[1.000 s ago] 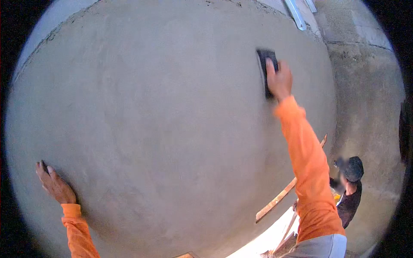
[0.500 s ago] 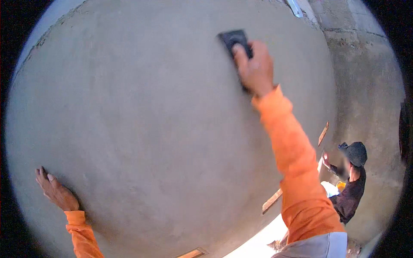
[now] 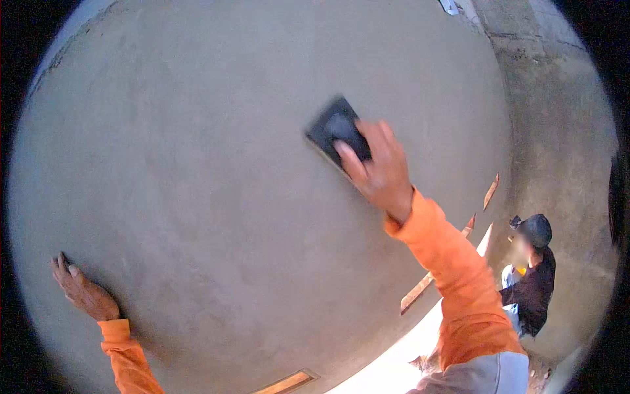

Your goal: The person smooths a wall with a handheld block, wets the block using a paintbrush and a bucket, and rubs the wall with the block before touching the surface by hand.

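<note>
A broad grey plastered wall point(image 3: 230, 197) fills most of the view. My right hand point(image 3: 384, 164) grips a black plastering float point(image 3: 340, 125) and holds it against the plaster, right of the middle. The float is tilted, its far end pointing up and left, and it is slightly blurred. At the lower left my left hand point(image 3: 85, 289) rests on the wall with its fingers stretched out, holding nothing. Both arms wear orange sleeves.
A person in a dark cap and dark top point(image 3: 531, 282) is at the right, beside a rough side wall point(image 3: 558, 131). Wooden strips point(image 3: 417, 293) lie along the wall's lower right edge. A framed rectangular recess point(image 3: 289, 382) shows at the bottom.
My right hand has moved the float down and slightly left across the wall. My left hand stays in place. The other person has lowered an arm from the wall's edge.
</note>
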Demonstrator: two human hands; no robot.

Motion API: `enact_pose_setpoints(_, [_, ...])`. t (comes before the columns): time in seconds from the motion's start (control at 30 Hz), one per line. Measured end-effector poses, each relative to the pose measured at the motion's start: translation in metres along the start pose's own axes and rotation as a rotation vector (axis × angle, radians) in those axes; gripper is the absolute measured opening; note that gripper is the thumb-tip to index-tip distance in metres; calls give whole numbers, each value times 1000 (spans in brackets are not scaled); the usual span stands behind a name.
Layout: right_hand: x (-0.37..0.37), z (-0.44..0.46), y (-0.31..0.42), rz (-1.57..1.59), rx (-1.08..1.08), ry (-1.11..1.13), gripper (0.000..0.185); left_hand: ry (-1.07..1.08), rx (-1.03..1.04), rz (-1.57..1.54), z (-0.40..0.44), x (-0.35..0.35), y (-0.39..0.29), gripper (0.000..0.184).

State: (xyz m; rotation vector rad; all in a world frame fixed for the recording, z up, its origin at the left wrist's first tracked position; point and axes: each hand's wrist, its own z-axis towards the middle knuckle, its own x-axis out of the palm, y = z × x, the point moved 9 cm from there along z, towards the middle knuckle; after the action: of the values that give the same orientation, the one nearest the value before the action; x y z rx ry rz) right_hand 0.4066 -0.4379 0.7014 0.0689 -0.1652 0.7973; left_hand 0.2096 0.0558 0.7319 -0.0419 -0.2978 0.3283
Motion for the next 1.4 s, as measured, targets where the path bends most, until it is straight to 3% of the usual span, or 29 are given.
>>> enact_pose_setpoints(0.1, [-25, -19, -80, -167, 178, 0, 35, 11, 30, -38, -1, 3, 7, 55])
enact_pose_setpoints(0.13, [-30, 8, -110, -223, 221, -94, 38, 1, 70, -40, -5, 4, 8, 55])
enact_pose_setpoints(0.17, [-30, 40, -137, -269, 422, -136, 42, -16, 104, -43, -11, 3, 11, 56])
enact_pose_setpoints(0.2, [-24, 53, -147, -335, 384, -254, 47, -23, 97, -51, -53, 5, 14, 56])
enact_pose_setpoints(0.23, [-11, 85, -148, -173, 519, -249, 47, -10, 60, -41, -62, 2, 13, 57])
enact_pose_setpoints(0.27, [3, 115, -114, -31, 497, -100, 46, -4, 20, -32, -68, -1, 12, 57])
enact_pose_setpoints(0.3, [10, 122, -68, 86, 420, -100, 44, -21, 31, -34, -73, -9, 3, 57])
enact_pose_setpoints(0.4, [56, 61, 74, 13, 25, -20, 38, 14, -81, -88, -92, -13, 16, 57])
enact_pose_setpoints(0.47, [49, -27, 106, 129, -137, -44, 34, 5, -50, -110, -104, -10, 38, 58])
enact_pose_setpoints(0.53, [30, -38, 50, -3, 0, -115, 31, 7, -71, -70, -92, -18, 29, 59])
enact_pose_setpoints(0.6, [-3, -33, -15, -170, 240, -44, 38, 6, -89, -19, -106, -36, 39, 59])
enact_pose_setpoints(0.63, [-10, -31, -56, -233, 273, -133, 41, -6, -72, -34, -119, -40, 46, 60])
enact_pose_setpoints(0.67, [-20, -30, -89, -254, 493, -91, 44, -23, -63, -51, -133, -43, 57, 60])
enact_pose_setpoints(0.73, [-26, -46, -121, -332, 576, -225, 44, 3, -103, -42, -152, -45, 80, 61])
enact_pose_setpoints(0.8, [-10, -76, -96, -299, 599, -137, 44, 17, -155, -40, -150, -39, 87, 61])
enact_pose_setpoints(0.87, [10, -140, 6, -128, 549, -1, 40, 61, -210, 26, -156, -36, 92, 62])
enact_pose_setpoints(0.9, [30, -176, 58, -78, 411, 144, 35, 55, -222, 29, -163, -34, 96, 62])
enact_pose_setpoints(0.93, [52, -202, 119, 30, 107, 241, 29, 64, -217, 33, -173, -31, 101, 61])
enact_pose_setpoints(0.97, [66, -197, 150, 27, -14, 238, 28, 70, -203, 29, -178, -25, 106, 60])
enact_pose_setpoints(1.0, [70, -186, 156, 15, -115, 227, 28, 64, -193, 15, -178, -11, 94, 60])
enact_pose_setpoints(1.07, [71, -92, 55, -70, 134, 140, 32, 36, -123, 10, -178, 1, 52, 58])
enact_pose_setpoints(1.13, [44, -34, -24, -163, 192, -90, 36, 31, -134, 8, -195, -8, 32, 56])
enact_pose_setpoints(1.2, [33, -62, -67, -174, 370, -106, 40, 32, -152, -1, -231, -17, 66, 55])
enact_pose_setpoints(1.3, [1, -154, -126, -295, 655, -146, 43, 12, -84, 24, -235, -16, 65, 53])
enact_pose_setpoints(1.37, [8, -219, -48, -197, 623, -77, 40, -36, -134, 18, -241, -33, 67, 51])
enact_pose_setpoints(1.4, [21, -216, 7, -130, 368, -38, 39, -51, -153, 27, -241, -39, 69, 51])
